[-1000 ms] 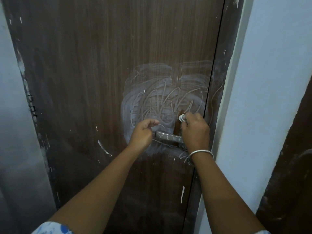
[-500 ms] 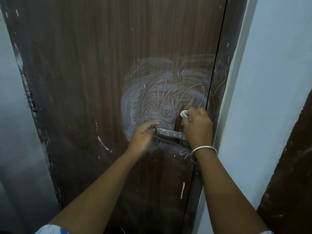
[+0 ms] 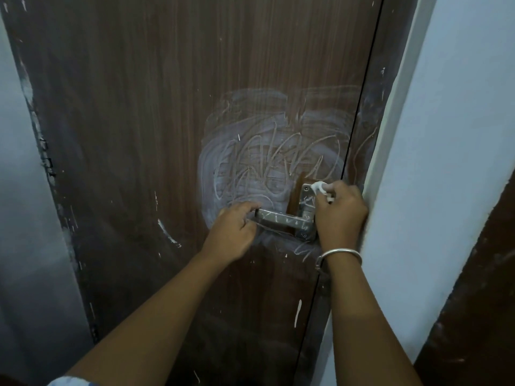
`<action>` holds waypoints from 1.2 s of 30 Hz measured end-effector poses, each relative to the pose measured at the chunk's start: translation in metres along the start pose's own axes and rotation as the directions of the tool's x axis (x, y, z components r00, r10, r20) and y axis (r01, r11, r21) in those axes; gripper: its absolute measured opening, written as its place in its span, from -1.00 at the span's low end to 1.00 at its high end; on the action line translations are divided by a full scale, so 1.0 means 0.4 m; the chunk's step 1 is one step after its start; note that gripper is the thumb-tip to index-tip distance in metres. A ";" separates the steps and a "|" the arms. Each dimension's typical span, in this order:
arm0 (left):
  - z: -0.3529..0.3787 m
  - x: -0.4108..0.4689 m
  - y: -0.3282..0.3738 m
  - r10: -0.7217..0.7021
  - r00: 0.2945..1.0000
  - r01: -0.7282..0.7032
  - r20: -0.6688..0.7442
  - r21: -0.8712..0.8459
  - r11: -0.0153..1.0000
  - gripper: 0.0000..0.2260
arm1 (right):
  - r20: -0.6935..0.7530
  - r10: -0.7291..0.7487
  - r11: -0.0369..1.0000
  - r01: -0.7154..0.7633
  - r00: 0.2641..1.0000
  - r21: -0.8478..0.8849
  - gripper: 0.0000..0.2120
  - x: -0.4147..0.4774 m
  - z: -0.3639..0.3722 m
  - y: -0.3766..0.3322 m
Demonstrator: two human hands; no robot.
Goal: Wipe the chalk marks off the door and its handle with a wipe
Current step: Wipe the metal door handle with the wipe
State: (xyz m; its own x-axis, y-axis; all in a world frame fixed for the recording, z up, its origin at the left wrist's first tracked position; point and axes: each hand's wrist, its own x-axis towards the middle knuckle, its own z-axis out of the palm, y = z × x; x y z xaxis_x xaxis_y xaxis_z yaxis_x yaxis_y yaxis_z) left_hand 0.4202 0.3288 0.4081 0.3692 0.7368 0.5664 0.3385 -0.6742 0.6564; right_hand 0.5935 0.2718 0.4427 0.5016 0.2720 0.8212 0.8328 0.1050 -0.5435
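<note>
Small white wipe (image 3: 319,188), crumpled, pressed to the top of the chalk-streaked metal handle (image 3: 281,220) plate.
The right grip (image 3: 341,215) pinches the wipe; the left grip (image 3: 232,232) curls round the lever's free end. Chalk marks (image 3: 250,162) smear the brown door (image 3: 195,107) above, beside a pale wall (image 3: 446,135).

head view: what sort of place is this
Likely an indoor doorway in a home or similar building: a brown wood-grain door with a metal lever handle, its dark frame, and a pale painted wall beside it.
</note>
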 end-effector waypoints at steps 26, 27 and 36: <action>0.018 -0.016 -0.011 -0.105 0.994 0.106 0.039 -0.042 0.993 -0.54 | 0.169 -0.027 0.981 0.058 0.985 -0.184 -0.93 -0.003 -0.015 0.001; 0.015 -0.017 -0.009 -0.110 0.993 0.113 0.052 -0.048 0.992 -0.54 | 0.155 -0.004 0.983 0.032 0.988 -0.179 -0.94 -0.006 -0.013 -0.001; 0.013 -0.023 -0.006 -0.124 0.990 0.128 0.062 -0.078 0.989 -0.53 | 0.385 -0.125 0.932 0.241 0.915 -0.270 -0.91 0.009 0.012 -0.028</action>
State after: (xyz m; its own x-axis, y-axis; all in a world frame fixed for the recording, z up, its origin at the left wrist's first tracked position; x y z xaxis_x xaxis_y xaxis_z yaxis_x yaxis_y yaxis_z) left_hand 0.4203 0.3234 0.3988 0.3773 0.8100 0.4490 0.3145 -0.5681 0.7605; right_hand 0.5846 0.2762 0.4509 0.2647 0.6037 0.7520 0.9604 -0.0946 -0.2621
